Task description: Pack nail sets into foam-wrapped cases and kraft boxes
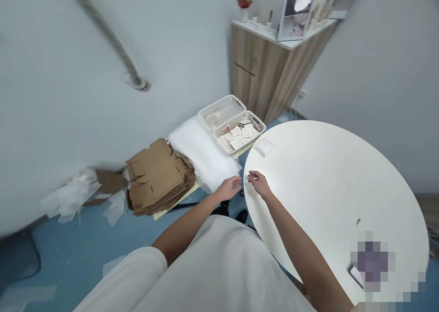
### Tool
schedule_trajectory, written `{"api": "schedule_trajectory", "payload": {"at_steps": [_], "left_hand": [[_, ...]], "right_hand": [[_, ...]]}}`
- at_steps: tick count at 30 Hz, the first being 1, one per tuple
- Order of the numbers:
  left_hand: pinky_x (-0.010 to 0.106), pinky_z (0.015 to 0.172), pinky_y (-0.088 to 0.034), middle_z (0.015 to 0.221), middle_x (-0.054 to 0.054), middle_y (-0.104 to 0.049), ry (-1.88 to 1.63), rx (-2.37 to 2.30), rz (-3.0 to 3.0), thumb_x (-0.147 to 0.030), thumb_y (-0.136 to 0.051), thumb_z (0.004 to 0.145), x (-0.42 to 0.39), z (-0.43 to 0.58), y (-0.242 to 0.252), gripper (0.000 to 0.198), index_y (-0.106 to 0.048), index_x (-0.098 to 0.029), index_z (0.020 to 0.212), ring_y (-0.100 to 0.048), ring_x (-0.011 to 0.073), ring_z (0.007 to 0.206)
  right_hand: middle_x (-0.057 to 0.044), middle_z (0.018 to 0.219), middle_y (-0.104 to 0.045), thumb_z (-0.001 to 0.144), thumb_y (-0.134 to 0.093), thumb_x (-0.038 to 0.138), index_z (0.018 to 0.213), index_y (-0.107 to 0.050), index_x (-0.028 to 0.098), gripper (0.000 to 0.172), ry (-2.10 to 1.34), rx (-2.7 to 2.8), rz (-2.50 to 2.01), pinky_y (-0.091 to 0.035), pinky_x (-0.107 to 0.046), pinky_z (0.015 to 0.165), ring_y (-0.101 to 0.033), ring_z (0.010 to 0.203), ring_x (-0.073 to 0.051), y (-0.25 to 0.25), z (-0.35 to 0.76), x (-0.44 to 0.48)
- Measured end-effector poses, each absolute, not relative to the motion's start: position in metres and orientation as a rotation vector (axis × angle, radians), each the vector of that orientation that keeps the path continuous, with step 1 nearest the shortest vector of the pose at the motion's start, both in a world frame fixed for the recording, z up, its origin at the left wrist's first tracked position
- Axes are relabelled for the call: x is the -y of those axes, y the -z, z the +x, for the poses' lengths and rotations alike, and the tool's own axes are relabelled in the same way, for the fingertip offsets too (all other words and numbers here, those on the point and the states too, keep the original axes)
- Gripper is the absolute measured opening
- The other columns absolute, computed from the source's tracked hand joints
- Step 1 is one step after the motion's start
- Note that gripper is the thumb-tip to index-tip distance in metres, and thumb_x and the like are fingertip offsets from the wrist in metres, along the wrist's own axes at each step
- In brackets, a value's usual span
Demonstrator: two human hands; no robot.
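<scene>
My left hand (229, 188) is in the air beside the table edge, close to the white foam sheets (202, 152). Its fingers are loosely bent and apart from the thumb, with nothing in them. My right hand (259, 184) hovers at the left rim of the round white table (329, 179), palm turned inward, fingers slightly curled and holding nothing visible. A small white packet (264, 147) lies on the table just beyond my right hand.
Two white plastic baskets (215, 136), one with small cards and packets, stand behind the foam. Flattened cardboard boxes (154, 174) are stacked at left. A wooden cabinet (264, 69) holds a picture frame (297, 12). A phone (355, 275) lies on the table.
</scene>
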State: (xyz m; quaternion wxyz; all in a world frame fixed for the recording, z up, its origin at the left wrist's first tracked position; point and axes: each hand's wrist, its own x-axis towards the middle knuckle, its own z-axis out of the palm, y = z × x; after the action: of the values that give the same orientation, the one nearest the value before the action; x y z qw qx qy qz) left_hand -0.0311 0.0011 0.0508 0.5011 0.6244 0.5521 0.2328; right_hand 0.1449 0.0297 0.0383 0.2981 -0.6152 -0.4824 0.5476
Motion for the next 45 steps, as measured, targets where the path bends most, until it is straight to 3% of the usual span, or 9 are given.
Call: {"api": "schedule_trajectory", "payload": {"at_steps": [5,10,14,19,23,29,35,40,45], "left_hand": [[0.031,0.084,-0.046,0.102,0.006,-0.063,-0.77,-1.678,1.701,-0.027,-0.05,0.079,0.011,-0.111,-0.092,0.028,-0.058,-0.021,0.105,-0.059,0.0177,0.094],[0.032,0.084,-0.045,0.1,0.008,-0.062,-0.751,-2.064,1.641,-0.032,-0.049,0.08,0.039,-0.203,-0.105,0.028,-0.057,-0.02,0.104,-0.058,0.0205,0.094],[0.038,0.087,-0.041,0.109,0.012,-0.057,-0.478,-2.214,1.563,-0.044,-0.051,0.077,0.067,-0.26,-0.09,0.044,-0.053,-0.017,0.111,-0.053,0.0277,0.103],[0.042,0.093,-0.036,0.123,0.015,-0.045,-0.345,-2.205,1.549,-0.055,-0.054,0.071,0.093,-0.302,-0.069,0.066,-0.047,-0.014,0.121,-0.041,0.0326,0.116],[0.038,0.095,-0.035,0.121,0.013,-0.047,-0.427,-2.107,1.603,-0.054,-0.059,0.068,0.101,-0.314,-0.065,0.068,-0.046,-0.014,0.122,-0.042,0.0296,0.115],[0.037,0.089,-0.041,0.118,0.009,-0.052,-0.478,-1.888,1.809,-0.041,-0.056,0.075,0.092,-0.308,-0.066,0.047,-0.052,-0.019,0.116,-0.049,0.0266,0.108],[0.033,0.083,-0.044,0.104,0.008,-0.061,-0.465,-1.744,1.805,-0.031,-0.047,0.082,0.086,-0.312,-0.062,0.029,-0.06,-0.019,0.105,-0.058,0.0216,0.093],[0.035,0.079,-0.045,0.103,0.009,-0.061,-0.424,-1.752,1.823,-0.041,-0.057,0.074,0.085,-0.318,-0.064,0.039,-0.059,-0.018,0.106,-0.058,0.0252,0.092],[0.031,0.076,-0.045,0.093,0.008,-0.061,-0.414,-1.708,1.901,-0.032,-0.043,0.085,0.082,-0.318,-0.064,0.025,-0.062,-0.017,0.093,-0.059,0.0201,0.085]], "right_hand": [[-0.005,0.099,-0.062,0.075,-0.05,0.028,0.107,-0.055,0.02,0.033,-1.375,1.8,-1.461,-0.048,-0.033,0.074,-0.059,0.079,-0.016,-0.066,0.07,-0.044],[-0.007,0.103,-0.059,0.077,-0.052,0.026,0.111,-0.054,0.02,0.034,-1.052,2.308,-1.164,-0.043,-0.034,0.083,-0.056,0.087,-0.018,-0.097,-0.021,-0.038],[-0.011,0.116,-0.052,0.08,-0.049,0.028,0.11,-0.057,0.02,0.032,-0.819,2.59,-1.049,-0.037,-0.038,0.092,-0.045,0.109,-0.024,-0.104,-0.098,-0.022],[-0.013,0.141,-0.03,0.077,-0.054,0.039,0.106,-0.06,0.015,0.038,-0.626,2.755,-1.466,-0.024,-0.049,0.099,-0.024,0.128,-0.032,-0.087,-0.152,-0.013],[-0.013,0.138,-0.036,0.075,-0.054,0.033,0.123,-0.048,0.015,0.051,-0.716,2.526,-1.649,-0.031,-0.046,0.098,-0.034,0.124,-0.029,-0.078,-0.148,-0.023],[-0.007,0.124,-0.054,0.075,-0.05,0.031,0.114,-0.058,0.018,0.041,-0.94,1.973,-1.504,-0.042,-0.036,0.094,-0.053,0.109,-0.021,-0.089,-0.133,-0.037],[-0.007,0.125,-0.053,0.073,-0.054,0.033,0.109,-0.061,0.019,0.039,-1.034,1.818,-1.507,-0.046,-0.036,0.088,-0.056,0.102,-0.02,-0.096,-0.133,-0.024],[-0.008,0.123,-0.055,0.071,-0.056,0.035,0.106,-0.063,0.019,0.039,-1.052,1.775,-1.528,-0.046,-0.037,0.088,-0.055,0.104,-0.022,-0.101,-0.131,-0.019],[-0.008,0.119,-0.057,0.07,-0.056,0.038,0.103,-0.063,0.019,0.038,-1.073,1.763,-1.538,-0.046,-0.039,0.086,-0.057,0.098,-0.022,-0.107,-0.131,-0.021]]}}
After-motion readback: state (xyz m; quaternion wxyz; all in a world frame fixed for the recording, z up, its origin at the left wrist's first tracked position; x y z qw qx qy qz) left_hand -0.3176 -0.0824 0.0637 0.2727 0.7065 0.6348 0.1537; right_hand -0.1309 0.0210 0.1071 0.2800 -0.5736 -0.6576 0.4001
